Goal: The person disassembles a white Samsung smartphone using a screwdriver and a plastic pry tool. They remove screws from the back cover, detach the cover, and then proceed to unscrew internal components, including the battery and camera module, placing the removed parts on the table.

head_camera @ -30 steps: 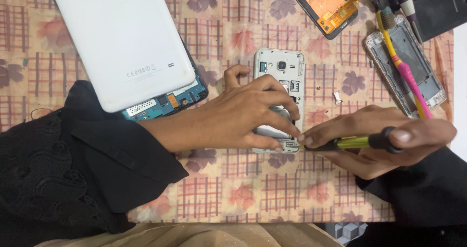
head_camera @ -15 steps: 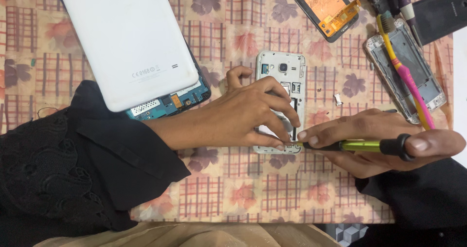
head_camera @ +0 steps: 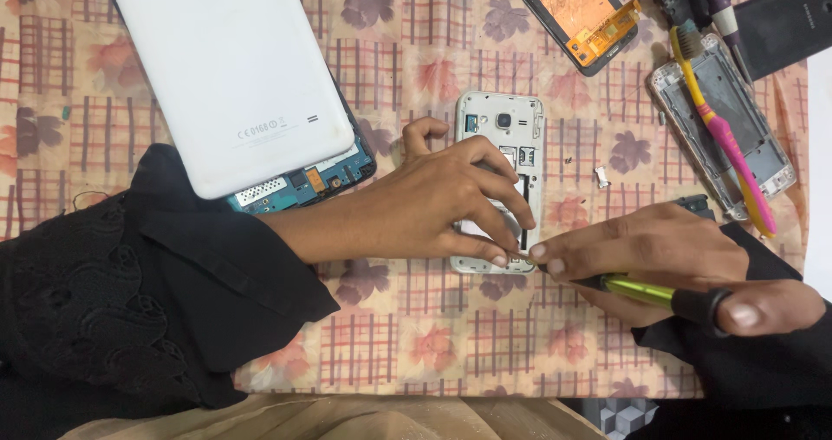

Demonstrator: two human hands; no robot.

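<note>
- At the far left, a white tablet back cover (head_camera: 230, 76) is laid on the patterned cloth (head_camera: 416, 336), and under its near right corner a blue circuit board (head_camera: 303, 184) is partly seen.
- The left hand (head_camera: 433, 210) is stretched in from the left, out of a black sleeve (head_camera: 156, 275), and is laid flat over the near half of the opened white phone (head_camera: 501, 136); its fingers are spread apart and pressed down on the phone, not closed around it.
- The white phone is placed in the middle of the cloth, with its back removed and its camera end turned to the far side.
- At the near right corner of the phone, the tip of a green-handled screwdriver (head_camera: 646, 291) is set, just beside the left fingertips.
- The screwdriver is held by the right hand (head_camera: 659, 258), whose fingers are clamped together on the shaft, with the thumb pressed on the black cap.
- At the far right, a screen part with orange backing (head_camera: 576, 11), a grey phone frame (head_camera: 724, 123) with a yellow and pink toothbrush (head_camera: 719, 128) lying across it, and a black cover (head_camera: 793, 19) are seen.
</note>
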